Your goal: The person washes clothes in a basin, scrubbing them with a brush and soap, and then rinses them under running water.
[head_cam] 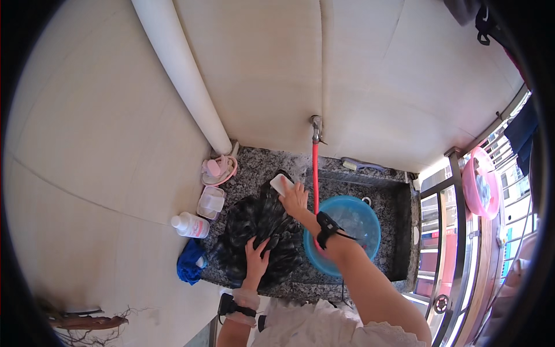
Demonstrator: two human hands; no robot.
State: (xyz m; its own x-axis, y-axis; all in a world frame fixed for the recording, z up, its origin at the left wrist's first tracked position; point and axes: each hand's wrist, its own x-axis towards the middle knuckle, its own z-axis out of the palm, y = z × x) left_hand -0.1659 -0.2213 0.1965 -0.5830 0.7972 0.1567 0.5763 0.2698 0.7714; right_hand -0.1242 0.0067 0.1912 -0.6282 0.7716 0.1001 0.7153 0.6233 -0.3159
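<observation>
A wet black cloth (256, 217) lies bunched on the speckled stone counter (256, 162), left of the basin. My left hand (257, 260) grips its folds near the front, fingers spread into the fabric. At the cloth's far end, my right hand (295, 199) holds a white block (279, 184), apparently a bar of soap, against it. Just right of the cloth, a blue plastic tub (373, 212) of water sits in the stone basin (401, 234). A red hose (315, 173) runs from the metal tap (316, 126) into the tub, passing under my right forearm.
Along the left wall stand a pink basket (234, 167), a clear plastic container (211, 202), a white bottle (193, 225) and a bundled blue cloth (189, 262). A scrubbing brush (362, 165) lies on the back ledge. A pink basin (472, 186) sits by the window bars at right.
</observation>
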